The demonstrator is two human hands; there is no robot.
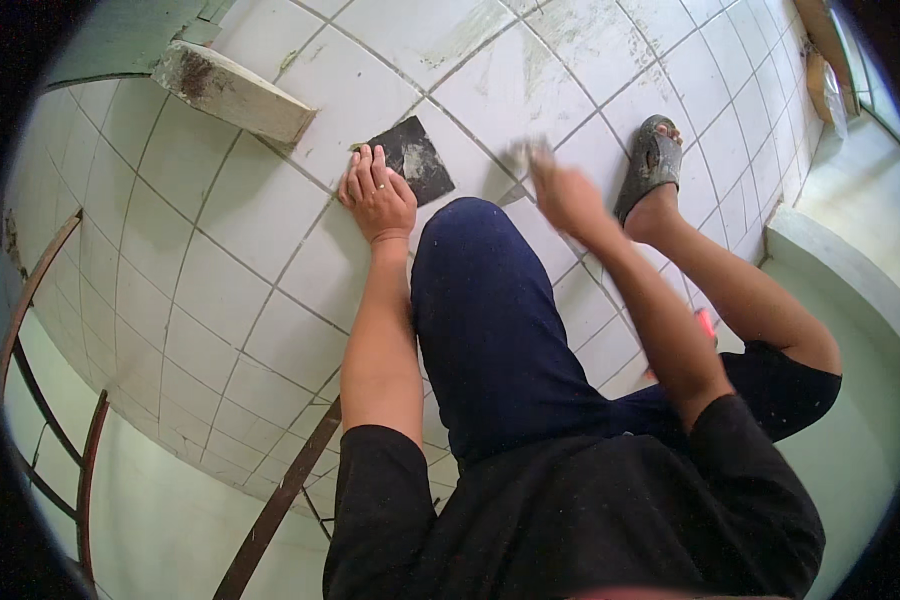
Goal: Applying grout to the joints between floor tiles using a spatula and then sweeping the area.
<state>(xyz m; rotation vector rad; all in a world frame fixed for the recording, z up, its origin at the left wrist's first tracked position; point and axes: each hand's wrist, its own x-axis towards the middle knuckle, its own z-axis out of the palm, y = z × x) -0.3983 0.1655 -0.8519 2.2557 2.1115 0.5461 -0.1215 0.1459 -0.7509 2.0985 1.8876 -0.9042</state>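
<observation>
A thin black square piece (420, 162), smeared with grey-white residue, lies on the white tiled floor ahead of my knee. My left hand (378, 198) grips its left edge, fingers pointing away and the thumb near the piece; a ring shows on one finger. To the right, my right hand (568, 195) is closed and blurred by motion. Something greyish (526, 152) shows at its fingertips, too smeared to name. The black piece and my right hand are apart, with my raised knee in dark blue cloth (485, 270) just below them.
A pale, stained block (235, 92) juts across the floor at upper left. My right foot wears a dark sandal (652, 165). Brown metal bars (280, 505) stand at lower left. A whitish ledge (838, 255) borders the right side. A red object (705, 322) shows partly behind my right forearm.
</observation>
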